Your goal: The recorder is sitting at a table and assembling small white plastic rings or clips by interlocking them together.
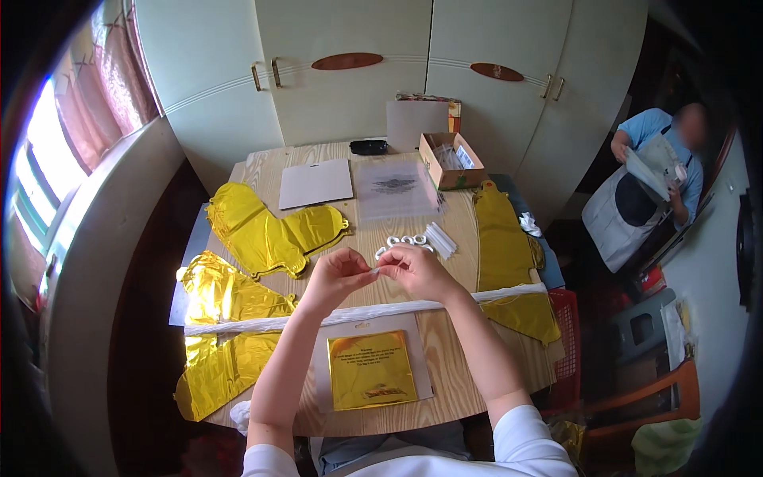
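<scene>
My left hand [340,278] and my right hand [416,273] meet above the middle of the table, fingertips pinched together. Between them is a small whitish piece [374,270], mostly hidden by the fingers, so its kind cannot be made out. Just beyond lie several white coiled rings [407,239] and a bundle of translucent white straws [441,241]. Beneath my forearms a long bundle of white string [381,310] stretches across the table. Nearer to me, a folded square of gold foil [372,370] with print rests on a pale card [324,381].
Flat gold foil balloons lie at the left [250,222], near left [230,290] and right [505,238]. Farther back are a grey card [315,184], clear plastic sheets [395,191], a cardboard box [451,180] and a black tray [369,147]. Another person [656,179] stands at right holding a pale sheet.
</scene>
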A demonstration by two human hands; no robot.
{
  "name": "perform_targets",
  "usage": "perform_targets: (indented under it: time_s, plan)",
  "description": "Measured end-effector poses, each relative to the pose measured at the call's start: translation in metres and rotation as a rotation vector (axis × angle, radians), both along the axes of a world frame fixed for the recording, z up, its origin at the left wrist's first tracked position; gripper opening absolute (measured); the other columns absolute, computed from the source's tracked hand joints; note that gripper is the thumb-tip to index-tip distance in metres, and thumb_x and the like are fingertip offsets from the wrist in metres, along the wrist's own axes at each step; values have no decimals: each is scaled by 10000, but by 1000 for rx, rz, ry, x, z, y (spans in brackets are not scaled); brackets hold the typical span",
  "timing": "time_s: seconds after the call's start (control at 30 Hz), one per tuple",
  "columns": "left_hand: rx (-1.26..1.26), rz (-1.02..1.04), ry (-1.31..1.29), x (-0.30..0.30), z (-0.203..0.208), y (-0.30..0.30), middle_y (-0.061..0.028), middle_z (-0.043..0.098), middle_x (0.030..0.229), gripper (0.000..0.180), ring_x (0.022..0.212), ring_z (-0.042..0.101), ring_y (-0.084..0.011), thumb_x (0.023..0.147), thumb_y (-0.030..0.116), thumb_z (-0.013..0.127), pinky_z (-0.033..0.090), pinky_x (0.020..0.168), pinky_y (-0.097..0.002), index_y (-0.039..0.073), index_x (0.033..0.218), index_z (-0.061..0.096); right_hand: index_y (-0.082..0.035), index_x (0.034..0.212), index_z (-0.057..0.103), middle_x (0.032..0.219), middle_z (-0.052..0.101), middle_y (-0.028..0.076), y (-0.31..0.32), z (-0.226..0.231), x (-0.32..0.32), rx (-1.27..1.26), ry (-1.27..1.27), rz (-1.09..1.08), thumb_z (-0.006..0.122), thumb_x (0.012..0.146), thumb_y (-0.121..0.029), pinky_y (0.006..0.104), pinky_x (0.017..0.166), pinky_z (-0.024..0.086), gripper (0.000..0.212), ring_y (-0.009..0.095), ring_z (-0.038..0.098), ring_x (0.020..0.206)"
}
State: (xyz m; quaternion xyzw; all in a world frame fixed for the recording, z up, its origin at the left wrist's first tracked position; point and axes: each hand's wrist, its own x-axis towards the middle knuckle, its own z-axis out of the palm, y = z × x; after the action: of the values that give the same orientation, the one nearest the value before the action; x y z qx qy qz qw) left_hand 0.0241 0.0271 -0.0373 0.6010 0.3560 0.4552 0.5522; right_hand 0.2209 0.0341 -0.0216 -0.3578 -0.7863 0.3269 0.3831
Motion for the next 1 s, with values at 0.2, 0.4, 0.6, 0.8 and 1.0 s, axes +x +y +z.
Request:
perform_targets:
  time_s: [0.2, 0.4, 0.6, 0.8, 1.0]
  plan:
    - [475, 284, 675, 12, -18, 58, -92, 643, 735, 138, 687, 625, -240, 783, 152, 631, 494, 645, -329, 51, 878, 626, -15, 1024, 575, 1020, 604, 148, 49, -51, 36, 262, -2, -434, 548, 854, -140, 360, 833, 456, 213, 290, 573, 971]
    - [559, 302, 943, 24, -60, 99, -113, 622, 823, 135, 797, 597, -285, 783, 140, 601, 482, 712, -377, 95, 902, 647, -73, 1293, 405, 1404, 291, 180, 69, -104, 52, 109, -388, -609, 501, 866, -349, 530, 1041, 202, 516, 369, 257, 1295]
    - [554, 192, 877, 30, -63, 105, -127, 618, 848, 150, 824, 593, -295, 772, 117, 600, 479, 760, -370, 118, 903, 673, -88, 1337, 351, 1440, 218, 178, 68, -106, 53, -9, -570, -655, 441, 885, -419, 536, 1056, 157, 567, 370, 184, 1329]
    - [538, 138, 864, 35, -64, 106, -135, 628, 834, 147, 757, 607, -305, 749, 90, 572, 492, 703, -379, 99, 851, 678, -87, 1342, 338, 1434, 216, 199, 76, -127, 63, 5, -527, -680, 432, 885, -430, 525, 1055, 165, 579, 386, 197, 1320]
    - [551, 177, 841, 38, -53, 101, -118, 613, 851, 168, 750, 608, -304, 740, 57, 526, 496, 692, -372, 85, 851, 648, -60, 1332, 345, 1409, 271, 205, 73, -125, 64, 11, -583, -677, 425, 886, -427, 521, 1050, 175, 583, 377, 249, 1298]
